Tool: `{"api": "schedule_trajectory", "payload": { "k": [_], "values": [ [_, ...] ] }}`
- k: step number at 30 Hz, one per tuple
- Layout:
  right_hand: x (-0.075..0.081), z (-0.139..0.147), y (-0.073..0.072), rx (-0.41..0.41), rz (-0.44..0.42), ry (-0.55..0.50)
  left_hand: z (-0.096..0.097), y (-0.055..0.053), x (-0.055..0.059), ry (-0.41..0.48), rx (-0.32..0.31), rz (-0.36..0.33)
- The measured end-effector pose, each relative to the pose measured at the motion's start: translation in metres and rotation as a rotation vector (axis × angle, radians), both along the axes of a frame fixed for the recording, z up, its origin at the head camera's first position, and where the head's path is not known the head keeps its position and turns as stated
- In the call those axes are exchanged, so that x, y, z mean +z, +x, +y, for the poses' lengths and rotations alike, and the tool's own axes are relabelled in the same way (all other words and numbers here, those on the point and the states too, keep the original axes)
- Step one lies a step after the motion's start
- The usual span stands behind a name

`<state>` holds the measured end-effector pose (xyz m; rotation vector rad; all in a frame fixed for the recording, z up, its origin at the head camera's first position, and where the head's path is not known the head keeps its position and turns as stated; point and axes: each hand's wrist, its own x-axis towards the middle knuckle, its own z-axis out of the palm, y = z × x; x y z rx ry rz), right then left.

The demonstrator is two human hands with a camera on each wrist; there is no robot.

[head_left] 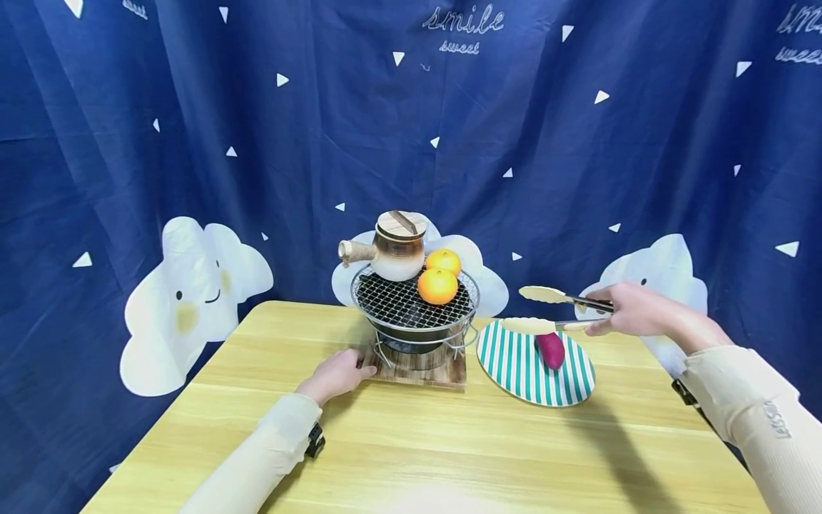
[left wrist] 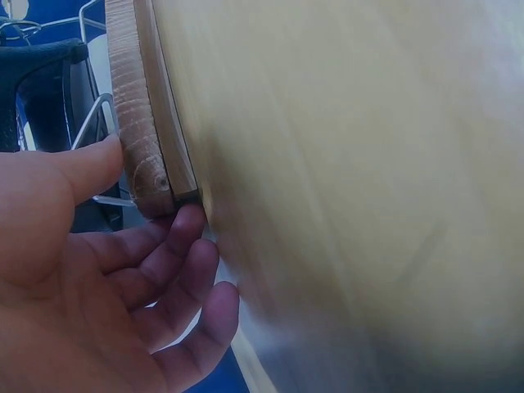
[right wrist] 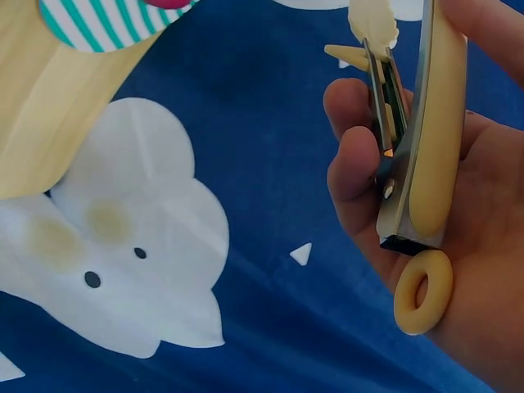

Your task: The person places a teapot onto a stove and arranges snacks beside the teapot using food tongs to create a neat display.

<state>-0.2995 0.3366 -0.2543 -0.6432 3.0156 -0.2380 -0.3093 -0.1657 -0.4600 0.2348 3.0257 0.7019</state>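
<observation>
My left hand (head_left: 337, 375) is at the front left corner of a square wooden board (head_left: 420, 376). In the left wrist view, its thumb lies on the board's upper side, with curled fingers at the corner below. On the board stands a small round grill (head_left: 385, 303) with a wire mesh. My right hand (head_left: 642, 310) grips metal tongs (head_left: 542, 294) with cream tips and handle grips. Their arms are spread, the tips above a green-and-white striped oval plate (head_left: 507, 368). A purple sweet potato (head_left: 551, 350) lies on that plate, its far end hidden behind the tongs.
A lidded clay pot (head_left: 397, 258) with a wrapped side handle sits on the mesh, beside a front orange (head_left: 438, 287) and a rear orange (head_left: 445, 260). Behind the light wooden table (head_left: 411, 442) hangs a blue curtain (head_left: 359, 107) with cloud prints.
</observation>
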Motion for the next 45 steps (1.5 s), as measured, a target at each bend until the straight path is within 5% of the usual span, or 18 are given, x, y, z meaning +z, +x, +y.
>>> {"api": "schedule_trajectory", "payload": {
  "k": [32, 45],
  "values": [
    [-0.036, 0.042, -0.002, -0.072, -0.159, 0.031, 0.0, 0.004, 0.008, 0.019, 0.005, -0.046],
    [-0.053, 0.047, -0.007, -0.098, -0.111, 0.06, 0.0, 0.003, 0.008, 0.008, -0.005, -0.031]
  ]
}}
